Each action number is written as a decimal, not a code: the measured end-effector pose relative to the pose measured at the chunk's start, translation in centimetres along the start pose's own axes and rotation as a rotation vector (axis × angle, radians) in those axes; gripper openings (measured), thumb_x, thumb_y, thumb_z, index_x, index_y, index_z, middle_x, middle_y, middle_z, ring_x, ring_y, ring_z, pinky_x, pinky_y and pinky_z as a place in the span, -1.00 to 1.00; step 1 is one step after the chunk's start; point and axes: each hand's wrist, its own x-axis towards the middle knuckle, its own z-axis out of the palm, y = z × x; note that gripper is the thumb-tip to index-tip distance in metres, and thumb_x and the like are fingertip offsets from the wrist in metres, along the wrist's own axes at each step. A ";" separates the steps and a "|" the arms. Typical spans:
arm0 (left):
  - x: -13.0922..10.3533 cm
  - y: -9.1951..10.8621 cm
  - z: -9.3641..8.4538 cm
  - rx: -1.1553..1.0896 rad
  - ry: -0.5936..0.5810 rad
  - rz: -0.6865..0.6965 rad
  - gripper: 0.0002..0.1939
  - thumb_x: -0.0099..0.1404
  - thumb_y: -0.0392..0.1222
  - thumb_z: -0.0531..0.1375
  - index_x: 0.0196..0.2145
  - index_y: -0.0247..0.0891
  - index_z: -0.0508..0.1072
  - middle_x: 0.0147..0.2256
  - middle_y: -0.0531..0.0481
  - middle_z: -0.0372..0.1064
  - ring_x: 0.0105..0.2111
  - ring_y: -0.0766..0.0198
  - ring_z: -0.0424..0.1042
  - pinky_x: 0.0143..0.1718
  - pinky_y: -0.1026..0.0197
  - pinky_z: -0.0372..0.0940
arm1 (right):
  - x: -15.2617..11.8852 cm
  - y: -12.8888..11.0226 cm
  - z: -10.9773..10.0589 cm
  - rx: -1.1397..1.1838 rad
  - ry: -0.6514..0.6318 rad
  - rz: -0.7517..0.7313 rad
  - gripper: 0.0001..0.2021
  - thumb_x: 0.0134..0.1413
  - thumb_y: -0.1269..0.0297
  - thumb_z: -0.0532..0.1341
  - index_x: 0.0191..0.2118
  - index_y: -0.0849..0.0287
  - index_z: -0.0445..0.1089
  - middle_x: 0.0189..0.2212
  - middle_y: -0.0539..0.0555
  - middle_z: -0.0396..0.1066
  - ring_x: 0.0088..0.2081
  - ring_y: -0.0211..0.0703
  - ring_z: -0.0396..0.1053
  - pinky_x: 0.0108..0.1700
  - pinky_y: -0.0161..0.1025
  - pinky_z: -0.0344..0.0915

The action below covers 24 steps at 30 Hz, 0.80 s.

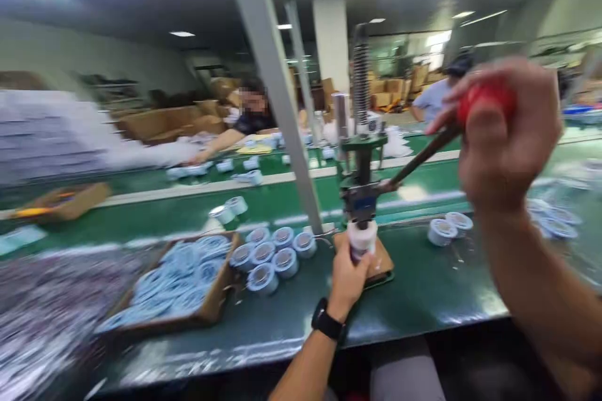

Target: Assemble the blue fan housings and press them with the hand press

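Observation:
An arbor press (362,197) with a tall spring stands on the bench, its base a brown board (382,260). My left hand (348,276), with a black watch on the wrist, has its fingers wrapped round a white cylindrical part (362,239) under the press ram. Whether that part touches the ram I cannot tell. Raised at the right, my right hand (512,131) grips the red knob (486,100) of the press lever (423,156). Left of the press sit several light blue round cups (262,254) with metallic discs in their tops.
A cardboard box (219,301) holds light blue rings (181,279). More cups (442,232) stand right of the press, near blurred round pieces (555,222). A metal post (282,88) rises behind the bench. Across the green conveyor, a person (251,116) reaches toward blue parts.

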 end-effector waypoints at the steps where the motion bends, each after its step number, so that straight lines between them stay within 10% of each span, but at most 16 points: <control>1: -0.3 -0.4 -0.8 0.062 0.013 0.040 -0.51 0.19 -0.17 0.25 0.09 -0.28 0.39 0.01 -0.21 0.50 0.00 0.01 0.49 0.07 -0.03 0.36 | 2.4 0.8 1.1 0.059 -0.046 0.031 -0.65 0.31 0.05 0.03 0.12 0.00 0.28 -0.03 0.02 0.38 -0.07 -0.06 0.48 -0.14 -0.07 0.38; 4: -1.2 -1.9 -4.3 0.403 0.101 0.181 -0.49 0.32 -0.25 0.13 0.22 -0.30 0.30 0.25 -0.27 0.25 0.31 -0.05 0.15 0.29 -0.15 0.13 | 2.3 2.2 4.4 0.156 -0.065 0.027 -0.55 0.28 0.27 0.08 0.27 0.06 0.18 0.16 0.07 0.31 0.19 -0.04 0.31 0.12 -0.09 0.34; 8: -2.1 -3.8 -9.4 0.902 0.226 0.183 -0.52 0.34 -0.38 0.06 0.20 -0.37 0.33 0.25 -0.35 0.23 0.32 -0.19 0.10 0.28 -0.38 0.05 | -10.8 3.5 7.6 0.125 0.223 0.074 -0.36 0.16 0.27 0.20 0.33 0.01 0.04 0.19 0.18 0.26 0.21 0.02 0.30 0.22 0.19 0.25; 12: -4.1 -4.4 -10.3 1.090 0.195 0.206 -0.54 0.28 -0.44 0.10 0.13 -0.36 0.39 0.17 -0.32 0.33 0.22 -0.15 0.26 0.24 -0.36 0.15 | -21.2 5.4 10.0 -0.019 -0.024 0.499 -0.12 0.02 0.12 0.28 0.39 0.17 -0.12 0.22 0.35 0.22 0.17 0.17 0.33 0.12 0.15 0.31; 15: -5.7 -4.0 -8.5 1.103 0.177 0.250 -0.48 0.24 -0.53 0.06 0.12 -0.29 0.42 0.15 -0.27 0.35 0.16 -0.07 0.32 0.14 -0.16 0.34 | -22.5 5.9 11.3 -0.158 -0.147 0.797 -0.06 -0.09 -0.04 0.29 0.37 0.21 -0.03 0.07 0.30 0.38 -0.03 0.14 0.46 -0.05 -0.02 0.39; 19: -5.2 -2.2 -7.8 1.034 0.095 0.267 -0.46 0.27 -0.49 0.10 0.18 -0.22 0.36 0.16 -0.26 0.33 0.07 -0.03 0.38 0.02 -0.06 0.42 | -21.4 5.2 11.9 -0.235 -0.011 0.787 -0.06 -0.14 -0.09 0.28 0.34 0.23 0.04 0.05 0.30 0.40 -0.06 0.19 0.45 -0.03 0.01 0.36; 24: 0.0 -0.6 -16.9 0.972 0.186 0.177 -0.57 0.36 -0.41 0.02 0.10 -0.20 0.43 0.02 -0.19 0.44 0.03 0.07 0.41 0.09 0.00 0.32 | -22.0 9.5 7.5 -0.467 -0.105 0.543 -0.31 0.04 -0.13 0.09 0.15 0.31 0.32 -0.03 0.40 0.38 0.05 0.37 0.34 0.05 0.23 0.28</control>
